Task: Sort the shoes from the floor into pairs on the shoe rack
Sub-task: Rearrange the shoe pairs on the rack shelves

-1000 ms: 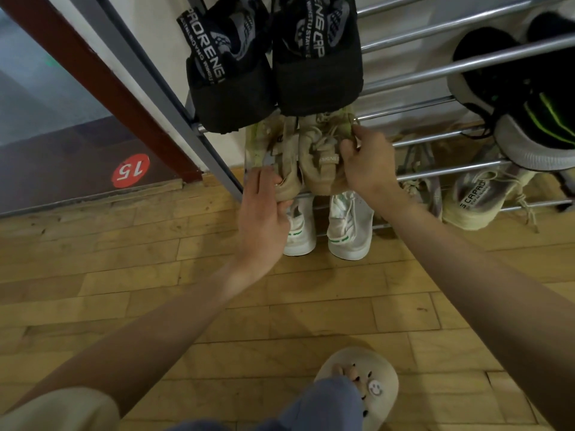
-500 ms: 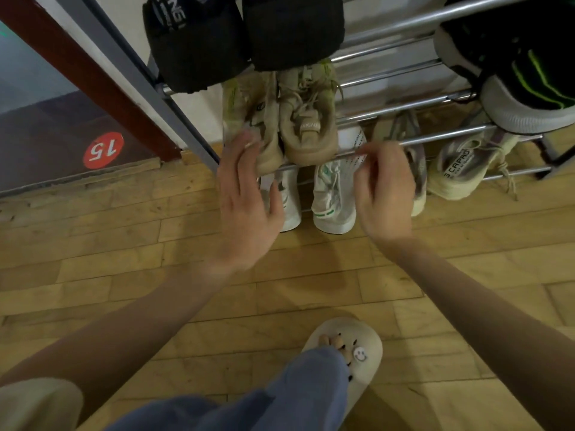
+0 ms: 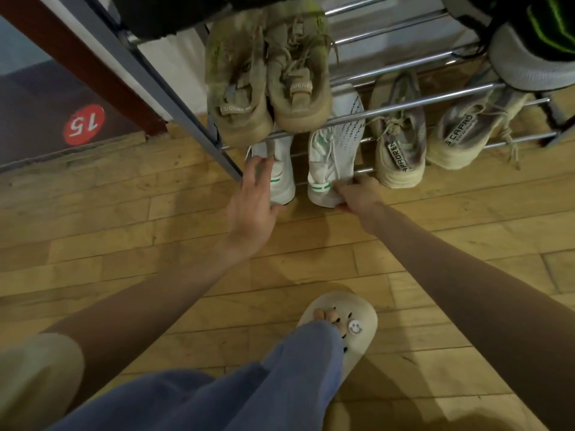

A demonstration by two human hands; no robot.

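A person reaches both hands to a pair of white sneakers on the lowest tier of a metal shoe rack (image 3: 404, 102). The left white sneaker (image 3: 284, 181) and right white sneaker (image 3: 334, 157) lie side by side, long axes running front to back, heels toward the person and toes pointing into the rack. The left hand (image 3: 253, 200), fingers spread, rests against the left sneaker's heel; the right hand (image 3: 357, 194) pinches the right sneaker's heel. Directly above them on the rack sits a tan pair (image 3: 267, 88), heels likewise outward. A cream slipper (image 3: 348, 325) stands on the wooden floor (image 3: 124, 231), well short of the rack.
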